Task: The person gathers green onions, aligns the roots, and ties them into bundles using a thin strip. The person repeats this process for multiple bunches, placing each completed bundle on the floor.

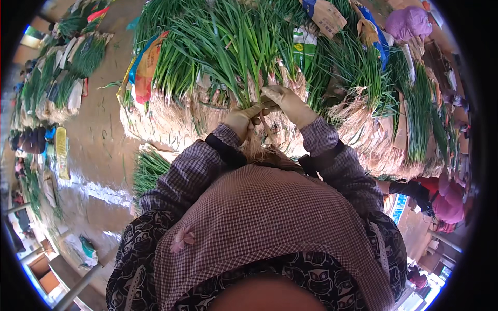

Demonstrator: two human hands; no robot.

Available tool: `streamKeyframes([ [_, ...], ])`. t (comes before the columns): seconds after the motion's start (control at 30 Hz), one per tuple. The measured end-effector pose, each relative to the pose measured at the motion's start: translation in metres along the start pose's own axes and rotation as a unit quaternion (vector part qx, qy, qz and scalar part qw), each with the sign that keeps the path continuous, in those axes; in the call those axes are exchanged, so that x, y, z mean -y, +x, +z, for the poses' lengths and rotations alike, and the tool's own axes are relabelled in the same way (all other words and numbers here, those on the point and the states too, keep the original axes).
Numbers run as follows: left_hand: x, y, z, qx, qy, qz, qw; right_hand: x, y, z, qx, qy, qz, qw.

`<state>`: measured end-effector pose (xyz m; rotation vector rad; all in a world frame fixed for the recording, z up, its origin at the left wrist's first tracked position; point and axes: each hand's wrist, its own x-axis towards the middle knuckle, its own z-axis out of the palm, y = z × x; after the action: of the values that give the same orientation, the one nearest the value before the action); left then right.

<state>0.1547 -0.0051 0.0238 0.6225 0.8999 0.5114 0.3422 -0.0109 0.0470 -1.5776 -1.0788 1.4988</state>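
Note:
Before me stands a long heap of green onions (pixel 175 66), leaves pointing away and pale stringy roots toward me. My left hand (pixel 242 119), in a tan glove, is closed around a small bunch of green onions (pixel 243 50). The bunch's roots (pixel 253 142) hang below that hand, close to my checked apron (pixel 264 202). My right hand (pixel 286 102), gloved as well, meets the left at the stalks. Its fingertips pinch a single green onion (pixel 265 123), whose reddish base slants down beneath the hands; the fingers partly hide the grip.
A red-and-blue sack piece (pixel 146 74) and a printed brown sack (pixel 325 17) lie among the onions. More onion heaps stand left (pixel 46 85) and right (pixel 416 112). A person in pink (pixel 449 198) is at right, another person's purple headwear (pixel 408 23) beyond. Wet floor (pixel 97 144) runs along the left.

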Motion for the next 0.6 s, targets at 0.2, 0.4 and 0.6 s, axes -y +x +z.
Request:
streamKeyframes([
  [0.2, -0.008, -0.019, 0.009, -0.011, 0.043, 0.095, 0.994, -0.011, 0.012, 0.016, -0.058, 0.058, -0.055, 0.995],
  [0.4, -0.057, -0.082, -0.021, -0.105, -0.046, 0.264, 0.958, 0.032, -0.027, 0.008, 0.290, -0.481, -0.035, 0.827],
  [0.6, -0.041, -0.049, -0.070, -0.135, -0.088, 0.240, 0.957, 0.018, 0.089, 0.034, -0.189, -0.599, -0.043, 0.777],
])
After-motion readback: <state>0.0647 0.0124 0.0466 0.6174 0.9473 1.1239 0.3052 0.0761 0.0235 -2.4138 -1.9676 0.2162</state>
